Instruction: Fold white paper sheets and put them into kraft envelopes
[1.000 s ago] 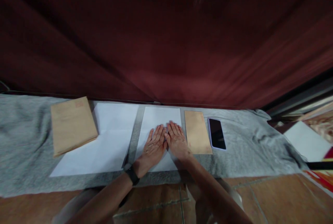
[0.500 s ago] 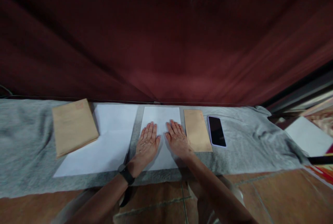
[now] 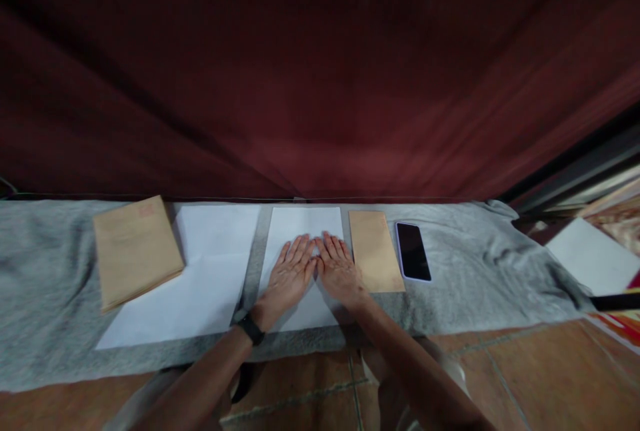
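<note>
Both hands lay flat with fingers spread on a white sheet of paper (image 3: 306, 227) on the gray cloth (image 3: 475, 271); the left hand (image 3: 287, 277) and right hand (image 3: 337, 269) touched at the fingertips. A brown envelope (image 3: 375, 259) sat just right of the sheet (a black phone (image 3: 413, 251) lay beside it). A stack of brown envelopes (image 3: 134, 251) rested on bigger white paper (image 3: 200, 284) to the left.

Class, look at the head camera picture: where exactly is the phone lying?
The phone lies face up on the grey cloth, right of centre, just right of the single brown envelope beside the right hand.
</note>
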The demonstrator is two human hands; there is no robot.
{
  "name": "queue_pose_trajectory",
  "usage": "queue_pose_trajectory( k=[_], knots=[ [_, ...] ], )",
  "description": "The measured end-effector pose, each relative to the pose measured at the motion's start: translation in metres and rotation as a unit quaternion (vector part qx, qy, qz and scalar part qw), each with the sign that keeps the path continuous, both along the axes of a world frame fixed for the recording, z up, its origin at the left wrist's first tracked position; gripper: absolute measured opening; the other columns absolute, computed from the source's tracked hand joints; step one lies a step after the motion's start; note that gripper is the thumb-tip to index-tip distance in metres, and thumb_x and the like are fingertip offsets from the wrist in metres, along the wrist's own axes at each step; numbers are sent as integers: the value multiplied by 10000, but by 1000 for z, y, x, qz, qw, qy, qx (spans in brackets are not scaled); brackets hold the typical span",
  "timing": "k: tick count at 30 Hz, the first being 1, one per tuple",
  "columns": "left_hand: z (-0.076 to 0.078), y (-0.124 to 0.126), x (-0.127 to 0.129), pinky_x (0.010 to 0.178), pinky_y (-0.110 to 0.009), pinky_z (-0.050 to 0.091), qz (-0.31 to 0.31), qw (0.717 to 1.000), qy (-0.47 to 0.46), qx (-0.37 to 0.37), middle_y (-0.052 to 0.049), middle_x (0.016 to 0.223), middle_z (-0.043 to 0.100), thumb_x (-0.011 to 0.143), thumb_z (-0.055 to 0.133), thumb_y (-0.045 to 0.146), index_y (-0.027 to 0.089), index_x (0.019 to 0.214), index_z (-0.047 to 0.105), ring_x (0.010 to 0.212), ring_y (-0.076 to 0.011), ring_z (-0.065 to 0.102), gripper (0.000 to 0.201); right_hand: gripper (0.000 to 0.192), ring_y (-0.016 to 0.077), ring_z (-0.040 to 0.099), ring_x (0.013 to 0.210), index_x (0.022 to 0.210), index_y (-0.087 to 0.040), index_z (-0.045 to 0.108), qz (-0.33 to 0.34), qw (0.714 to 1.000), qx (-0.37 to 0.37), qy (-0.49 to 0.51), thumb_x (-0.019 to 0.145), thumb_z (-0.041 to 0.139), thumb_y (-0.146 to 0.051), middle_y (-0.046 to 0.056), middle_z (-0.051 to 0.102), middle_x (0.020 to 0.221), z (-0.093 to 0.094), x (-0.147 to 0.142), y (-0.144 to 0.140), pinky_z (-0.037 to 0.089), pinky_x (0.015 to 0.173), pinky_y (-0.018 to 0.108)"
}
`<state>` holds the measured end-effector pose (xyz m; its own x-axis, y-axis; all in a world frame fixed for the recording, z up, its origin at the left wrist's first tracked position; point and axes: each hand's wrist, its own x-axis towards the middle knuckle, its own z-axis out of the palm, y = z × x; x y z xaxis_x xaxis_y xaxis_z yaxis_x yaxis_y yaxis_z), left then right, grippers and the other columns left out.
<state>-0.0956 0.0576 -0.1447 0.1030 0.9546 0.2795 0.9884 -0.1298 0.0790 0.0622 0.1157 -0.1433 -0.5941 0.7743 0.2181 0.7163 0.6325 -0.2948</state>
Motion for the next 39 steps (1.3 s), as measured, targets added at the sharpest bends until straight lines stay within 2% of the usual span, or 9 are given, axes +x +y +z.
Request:
queue_pose_trajectory(
  k=[9,16,23,26,29,33,39],
  knots=[
    [5,14,-9,1274,-522,258,76,996,1,-42,-105,1644,398,1068,250,344,148,1572,431,1555,-277,315,571,507,266,347,1539,1577,-178,424,-15,999,13,-30,1098,382,-335,104,370,1657,1,-3,1,261,1258,457],
    [1,20,-12,1272,-522,255,81,995,-7,-55,-122,1650,387,1072,203,369,109,1570,422,1560,-288,300,602,518,282,389,1514,1576,-193,428,-5,999,-18,-43,1083,415,-354,89,359,1661,7,-2,5,290,1238,471],
    [6,72,-11,1266,-485,282,35,997,-2,-68,-140,1634,415,1067,192,335,91,1580,392,1558,-257,309,602,560,282,366,1527,1579,-162,418,-8,996,-75,-42,1063,454,-374,76,332,1671,11,-4,8,268,1258,458],
    [7,93,-13,1270,-469,273,40,997,6,-65,-147,1637,406,1066,207,347,89,1578,396,1558,-250,311,603,580,273,354,1534,1585,-150,406,-11,995,-89,-44,1056,462,-384,70,324,1675,13,-4,10,261,1265,440],
    [6,105,-15,1278,-456,255,52,996,15,-72,-144,1645,391,1069,217,359,91,1580,394,1565,-247,293,604,585,271,342,1540,1590,-150,396,-7,995,-92,-41,1061,444,-394,72,319,1678,14,-3,10,261,1265,438],
    [6,104,-17,1285,-454,242,52,995,22,-83,-137,1656,368,1074,214,369,81,1588,376,1569,-250,280,611,562,267,334,1545,1596,-136,382,2,995,-92,-40,1074,387,-344,77,309,1681,17,-1,12,250,1271,434],
    [2,80,-14,1288,-448,241,21,997,35,-68,-122,1646,392,1076,211,369,96,1587,386,1565,-244,289,605,539,227,364,1533,1577,-99,408,-1,992,-114,-54,1050,339,-188,101,357,1658,18,-2,21,266,1267,385]
  ],
)
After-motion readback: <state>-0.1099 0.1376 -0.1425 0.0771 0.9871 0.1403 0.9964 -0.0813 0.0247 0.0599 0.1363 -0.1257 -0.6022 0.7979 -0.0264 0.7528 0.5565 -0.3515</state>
